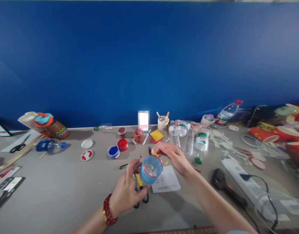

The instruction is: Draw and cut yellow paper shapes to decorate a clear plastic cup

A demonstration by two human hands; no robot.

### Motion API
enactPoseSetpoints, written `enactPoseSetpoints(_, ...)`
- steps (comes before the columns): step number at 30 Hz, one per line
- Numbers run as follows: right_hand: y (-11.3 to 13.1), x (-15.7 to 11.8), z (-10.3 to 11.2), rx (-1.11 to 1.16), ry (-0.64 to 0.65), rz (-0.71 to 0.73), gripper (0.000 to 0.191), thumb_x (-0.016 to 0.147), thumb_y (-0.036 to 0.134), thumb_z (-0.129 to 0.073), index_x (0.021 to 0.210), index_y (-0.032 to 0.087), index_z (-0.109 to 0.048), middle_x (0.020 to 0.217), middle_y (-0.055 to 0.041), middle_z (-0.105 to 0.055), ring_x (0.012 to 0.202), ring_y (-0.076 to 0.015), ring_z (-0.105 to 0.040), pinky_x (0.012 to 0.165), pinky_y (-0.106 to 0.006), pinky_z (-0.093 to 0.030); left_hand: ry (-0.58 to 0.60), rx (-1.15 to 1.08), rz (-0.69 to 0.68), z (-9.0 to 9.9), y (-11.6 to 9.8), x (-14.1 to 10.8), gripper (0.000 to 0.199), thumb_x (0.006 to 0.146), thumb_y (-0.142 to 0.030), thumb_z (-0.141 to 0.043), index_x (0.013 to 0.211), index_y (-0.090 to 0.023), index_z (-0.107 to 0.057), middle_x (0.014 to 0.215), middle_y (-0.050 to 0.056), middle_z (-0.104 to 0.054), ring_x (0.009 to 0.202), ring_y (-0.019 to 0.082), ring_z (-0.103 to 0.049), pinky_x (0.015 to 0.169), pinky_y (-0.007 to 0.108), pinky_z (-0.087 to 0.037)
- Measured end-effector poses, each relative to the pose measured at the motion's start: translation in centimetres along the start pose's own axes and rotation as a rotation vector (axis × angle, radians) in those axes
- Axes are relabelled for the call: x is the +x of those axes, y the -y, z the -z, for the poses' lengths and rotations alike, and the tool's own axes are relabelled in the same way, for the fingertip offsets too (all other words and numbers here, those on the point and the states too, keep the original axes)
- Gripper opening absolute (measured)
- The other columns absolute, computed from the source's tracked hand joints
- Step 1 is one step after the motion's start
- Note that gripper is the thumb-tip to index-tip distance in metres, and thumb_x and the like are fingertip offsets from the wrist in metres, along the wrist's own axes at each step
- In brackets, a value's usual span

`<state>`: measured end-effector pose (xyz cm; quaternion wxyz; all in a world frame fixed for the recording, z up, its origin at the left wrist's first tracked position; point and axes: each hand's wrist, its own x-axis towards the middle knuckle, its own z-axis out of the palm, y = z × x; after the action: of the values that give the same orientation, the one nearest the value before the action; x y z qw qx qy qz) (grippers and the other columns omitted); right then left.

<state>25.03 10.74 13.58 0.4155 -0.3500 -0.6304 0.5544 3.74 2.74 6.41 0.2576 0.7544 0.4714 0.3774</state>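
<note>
Beads of dark red [110, 209] circle the wrist of our left hand [126, 190], which grips a light-blue, see-through round cup with a red rim [150, 170], thumb low, fingers curled up its left side. We hold it above the grey tabletop [88, 185], near a white printed paper sheet [171, 180]. Our right hand [172, 156] arches leftward by the far rim; whether its fingertips pinch anything, we cannot tell.

In soft, diffuse light, we see the blue partition [149, 58] pale at upper right. A phone screen [143, 121] glares white, partly pixelated, at the desk's [66, 188] back edge. Faint shadow lies below the left hand [128, 190]. Red paper cups [263, 134] near the desk's right edge look blurred.
</note>
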Motion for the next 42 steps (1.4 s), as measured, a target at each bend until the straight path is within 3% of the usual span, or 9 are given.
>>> enactPoseSetpoints(11,-0.6,-0.4,-0.2,0.031,-0.032,0.038,0.039,0.093,0.048,-0.051,0.078,0.017,-0.069,0.085,-0.0064,-0.064,0.080,-0.0183,-0.056,0.073,-0.029,-0.045,0.013,-0.022,0.027,-0.2,0.0,0.1,0.078,0.077,-0.019,-0.064,0.137,-0.023,-0.015,0.131,0.016,-0.051,0.109,0.027,-0.061,0.093,0.048,-0.052)
enactPoseSetpoints(24,-1.8,-0.8,-0.2,0.136,-0.125,-0.010,0.034,0.088,0.048,-0.059,0.081,0.020,-0.076,0.089,-0.0064,-0.068,0.082,-0.0189,-0.059,0.075,-0.030,-0.047,-0.001,-0.027,0.039,-0.1,-0.1,0.1,0.076,0.077,-0.021,-0.064,0.137,-0.022,-0.018,0.132,0.017,-0.052,0.111,0.026,-0.061,0.094,0.046,-0.052)
enactPoseSetpoints(42,-2.2,-1.2,-1.0,0.274,-0.147,-0.013,0.031,0.090,0.044,-0.058,0.082,0.021,-0.078,0.098,-0.0067,-0.067,0.086,-0.0195,-0.060,0.075,-0.030,-0.048,-0.002,-0.078,0.036,-0.1,-0.4,0.1,0.077,0.077,-0.019,-0.065,0.137,-0.024,-0.017,0.136,0.017,-0.050,0.119,0.027,-0.056,0.098,0.047,-0.049)
